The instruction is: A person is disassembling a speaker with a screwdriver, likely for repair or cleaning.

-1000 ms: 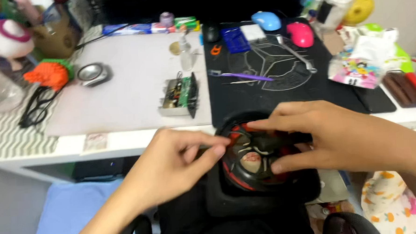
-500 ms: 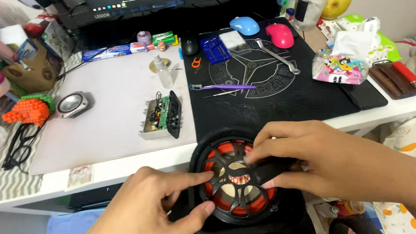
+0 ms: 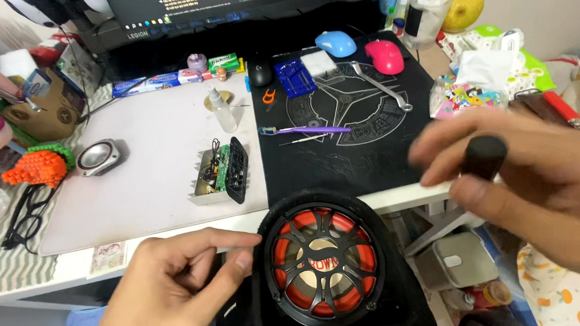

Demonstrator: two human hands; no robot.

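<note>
1 speaker (image 3: 324, 266), black box w/ red-and-black grille, sits below the desk's (image 3: 72, 260) front edge, about mid-width, face up. left hand (image 3: 171, 285) just beside its left rim, fingers half curled, thumb and index nearly pinched, holding nothing; fingertip looks to touch the rim, can't tell for sure. right hand (image 3: 531, 172) blurred, raised over the desk's front right corner, well apart from the speaker, gripping 1 small black cylinder (image 3: 484, 156) between thumb and fingers.

on the desk: 1 circuit board module (image 3: 222, 174) near the front edge of the white mat (image 3: 152, 143), 1 small round silver driver (image 3: 97, 156) at the mat's left edge, 1 dropper bottle (image 3: 222, 110), 1 purple-handled tool (image 3: 305, 130) and 1 wrench (image 3: 381, 87) on the black mat (image 3: 342, 161), 3 mice at the back: black (image 3: 260, 72), blue (image 3: 335, 43), pink (image 3: 384, 56). 1 pair of glasses (image 3: 22, 220) at the left edge.

open room: front half of the black mat and most of the white mat bare; right edge crowded w/ packets.
</note>
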